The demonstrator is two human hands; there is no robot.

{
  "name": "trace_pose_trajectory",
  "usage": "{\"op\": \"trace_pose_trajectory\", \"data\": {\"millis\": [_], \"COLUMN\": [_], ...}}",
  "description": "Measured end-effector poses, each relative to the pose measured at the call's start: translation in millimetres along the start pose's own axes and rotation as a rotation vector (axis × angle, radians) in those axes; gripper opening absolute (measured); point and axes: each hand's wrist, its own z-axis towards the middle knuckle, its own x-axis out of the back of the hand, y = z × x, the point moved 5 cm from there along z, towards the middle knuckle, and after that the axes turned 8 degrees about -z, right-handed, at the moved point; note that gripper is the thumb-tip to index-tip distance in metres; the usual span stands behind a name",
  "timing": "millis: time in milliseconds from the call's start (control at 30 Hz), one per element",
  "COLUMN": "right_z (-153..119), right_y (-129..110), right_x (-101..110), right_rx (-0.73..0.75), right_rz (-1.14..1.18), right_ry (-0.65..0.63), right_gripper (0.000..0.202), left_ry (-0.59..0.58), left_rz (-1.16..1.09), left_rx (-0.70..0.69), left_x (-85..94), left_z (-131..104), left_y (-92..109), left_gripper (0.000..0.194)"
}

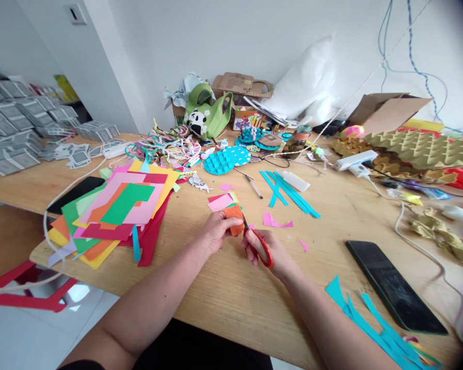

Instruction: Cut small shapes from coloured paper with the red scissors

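Between the fingers of my left hand (215,231) is a small piece of orange paper (234,220), lifted over the table. My right hand (268,249) grips a pair of red-handled scissors (265,252), whose dark blades meet the right edge of the orange paper. Whether the blades are fully closed is too small to tell. Just beyond my left hand lie small pink paper pieces (220,202) with other colours beneath. Pink scraps (272,220) are scattered to the right of the scissors.
A stack of coloured paper (116,205) lies left. Blue strips (293,192), a pen (253,186) and a white glue bottle (296,181) are farther back. On the right are a phone (395,285), a power strip (355,160), cables and egg trays (428,149). More blue strips (381,334) lie near front right.
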Motion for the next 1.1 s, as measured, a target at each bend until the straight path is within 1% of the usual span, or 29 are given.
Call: {"op": "trace_pose_trajectory", "data": {"millis": [133, 500, 833, 1100], "right_z": [-0.1, -0.6, -1.1, -1.9], "right_y": [-1.3, -0.3, -2.5, -4.1], "right_x": [-0.1, 0.3, 0.3, 0.0], "right_rx": [0.0, -0.021, -0.015, -0.021], "right_rz": [0.012, -0.01, 0.009, 0.007], "right_ry": [-0.002, 0.028, 0.013, 0.021], "right_gripper": [0.059, 0.06, 0.055, 0.058], "left_ry": [-0.007, 0.031, -0.026, -0.043], "left_rz": [0.004, -0.008, 0.0, 0.014], "left_rx": [-0.005, 0.004, -0.005, -0.003], "left_x": [-0.2, 1.0, 1.5, 1.6], "left_z": [-0.1, 0.6, 1.7, 2.1], "left_y": [0.0, -0.1, -2.1, -2.5], "left_gripper": [0.021, 0.021, 0.019, 0.02]}}
